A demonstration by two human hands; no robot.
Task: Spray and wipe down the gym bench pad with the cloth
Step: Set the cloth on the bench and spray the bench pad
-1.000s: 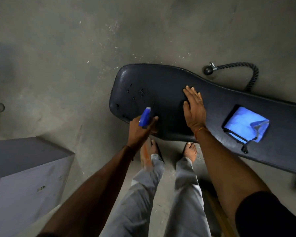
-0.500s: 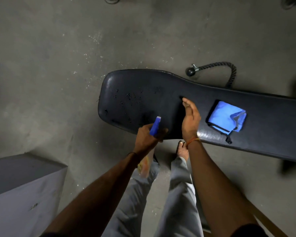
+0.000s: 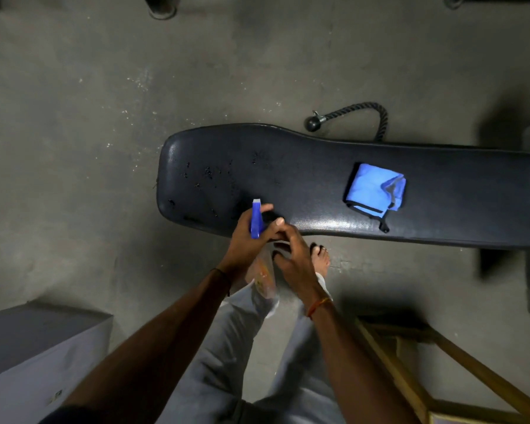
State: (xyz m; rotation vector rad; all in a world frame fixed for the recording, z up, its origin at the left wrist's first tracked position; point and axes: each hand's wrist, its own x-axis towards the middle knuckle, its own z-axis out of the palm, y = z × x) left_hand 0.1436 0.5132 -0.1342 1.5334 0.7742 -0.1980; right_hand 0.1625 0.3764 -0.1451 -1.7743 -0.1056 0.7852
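The black bench pad [image 3: 303, 166] lies across the middle of the head view, with wet spray specks on its left end. A folded blue cloth [image 3: 375, 189] lies on the pad to the right, untouched. My left hand [image 3: 245, 237] grips a spray bottle [image 3: 255, 220] by its blue head, just over the pad's near edge. The bottle's clear body hangs below the hand. My right hand [image 3: 291, 255] is off the pad and pressed against my left hand at the bottle, thumb up and fingers curled. Whether it grips the bottle is hidden.
A black rope handle [image 3: 352, 113] lies on the concrete floor behind the pad. A grey box [image 3: 28, 347] stands at lower left and a wooden frame [image 3: 410, 362] at lower right. My bare foot [image 3: 320, 257] is under the pad's near edge.
My right hand has lifted off the pad and moved back left to meet my left hand at the bottle. The left hand keeps its hold. The camera view has shifted.
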